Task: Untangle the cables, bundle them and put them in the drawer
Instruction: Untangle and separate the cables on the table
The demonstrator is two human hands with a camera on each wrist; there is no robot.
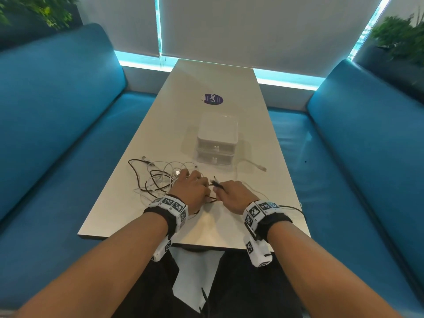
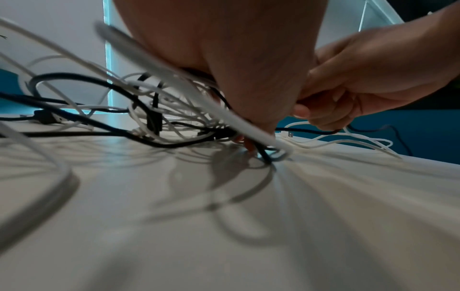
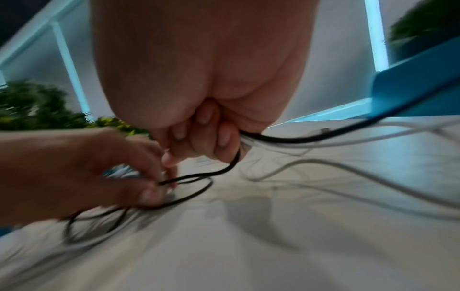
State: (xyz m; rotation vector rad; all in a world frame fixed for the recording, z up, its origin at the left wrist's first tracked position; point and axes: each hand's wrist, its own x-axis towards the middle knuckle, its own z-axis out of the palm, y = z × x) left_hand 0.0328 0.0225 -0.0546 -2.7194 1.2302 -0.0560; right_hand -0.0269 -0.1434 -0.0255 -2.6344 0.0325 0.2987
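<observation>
A tangle of black and white cables (image 1: 160, 177) lies on the white table (image 1: 206, 223), in front of a small white two-drawer unit (image 1: 216, 134) whose drawers are both closed. My left hand (image 1: 192, 187) reaches down into the right side of the tangle, and its thumb and fingers (image 3: 149, 195) pinch a black cable loop (image 3: 194, 195). Just to the right, my right hand (image 1: 231, 193) is curled round a black cable (image 3: 286, 139) together with white strands. The black cable's plug (image 1: 215, 181) sticks out between the two hands. One white cable (image 1: 252, 165) trails right of the drawers.
Blue sofas (image 1: 57, 134) flank the narrow table on both sides. A purple round sticker (image 1: 213, 99) lies beyond the drawer unit. A black cable (image 1: 296, 208) hangs over the table's right edge. Plants (image 1: 401, 40) stand behind the sofas.
</observation>
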